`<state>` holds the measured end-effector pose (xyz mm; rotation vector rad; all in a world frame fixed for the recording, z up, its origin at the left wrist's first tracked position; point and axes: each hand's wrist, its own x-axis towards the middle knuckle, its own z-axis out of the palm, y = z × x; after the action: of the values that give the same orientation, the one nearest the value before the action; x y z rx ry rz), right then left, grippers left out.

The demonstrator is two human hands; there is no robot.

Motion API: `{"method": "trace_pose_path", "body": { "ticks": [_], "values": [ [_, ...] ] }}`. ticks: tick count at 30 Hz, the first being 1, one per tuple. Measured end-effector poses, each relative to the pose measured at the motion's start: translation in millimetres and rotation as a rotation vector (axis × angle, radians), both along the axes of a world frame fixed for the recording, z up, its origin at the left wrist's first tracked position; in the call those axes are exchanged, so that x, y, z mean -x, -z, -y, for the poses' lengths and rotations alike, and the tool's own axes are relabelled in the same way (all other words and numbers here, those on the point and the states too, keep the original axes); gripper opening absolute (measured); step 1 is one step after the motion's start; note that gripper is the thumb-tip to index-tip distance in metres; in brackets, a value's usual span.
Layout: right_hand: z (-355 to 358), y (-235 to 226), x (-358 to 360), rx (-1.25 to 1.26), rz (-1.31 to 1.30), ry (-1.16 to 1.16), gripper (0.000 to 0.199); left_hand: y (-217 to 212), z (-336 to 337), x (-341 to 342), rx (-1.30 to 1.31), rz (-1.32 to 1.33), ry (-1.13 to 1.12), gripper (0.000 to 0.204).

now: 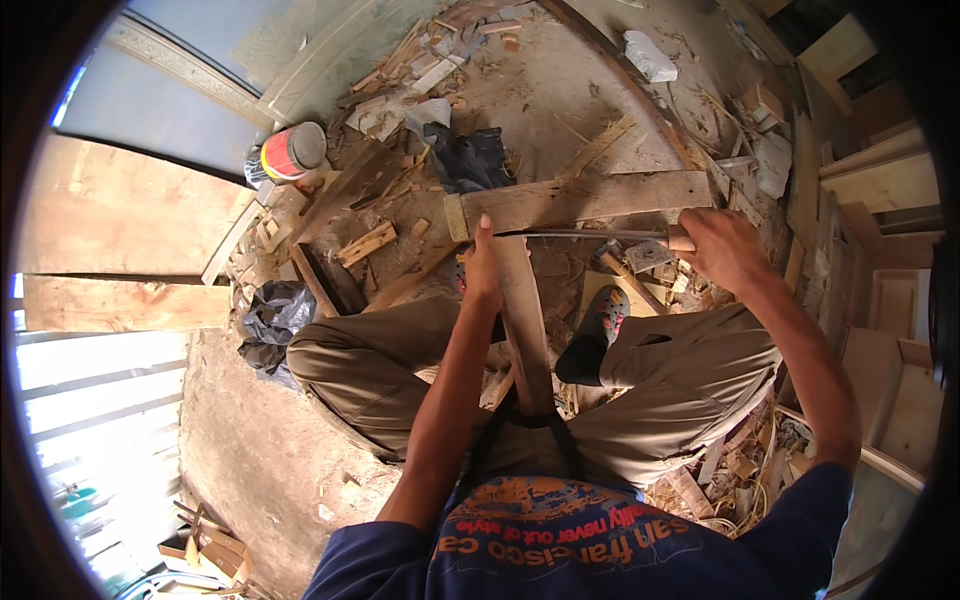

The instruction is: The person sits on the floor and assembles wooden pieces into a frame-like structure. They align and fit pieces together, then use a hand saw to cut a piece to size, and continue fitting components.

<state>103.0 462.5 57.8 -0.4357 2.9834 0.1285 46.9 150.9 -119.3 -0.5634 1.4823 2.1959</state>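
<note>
My right hand (725,248) is closed round the wooden handle of a long, thin-bladed metal tool (590,234); its exact kind does not show from this angle. The blade points left, its tip close to my left thumb. My left hand (482,268) grips the end of a wooden board (527,325), thumb up, with its fingers partly hidden. This board runs back toward my lap between my legs. Just beyond the blade, another wooden board (610,197) lies crosswise, with a short wood piece (456,217) at its left end.
Wood scraps (368,243) and shavings litter the floor around my feet. A black plastic bag (468,158) lies ahead, another dark bag (280,318) left of my knee. A paint bucket (292,150) lies at the far left, near wide wooden panels (130,210). Wooden shelving (890,340) stands right.
</note>
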Motion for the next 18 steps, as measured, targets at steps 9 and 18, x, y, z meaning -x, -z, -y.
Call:
{"method": "trace_pose_path", "body": {
  "ticks": [9, 18],
  "values": [
    [21, -16, 6, -0.100, 0.145, 0.117, 0.030, 9, -2, -2, -0.004, -0.038, -0.024, 0.080],
    [27, -43, 4, -0.123, 0.150, 0.169, 0.021, 14, 0, -1, -0.029, -0.026, -0.044, 0.079]
  ]
}}
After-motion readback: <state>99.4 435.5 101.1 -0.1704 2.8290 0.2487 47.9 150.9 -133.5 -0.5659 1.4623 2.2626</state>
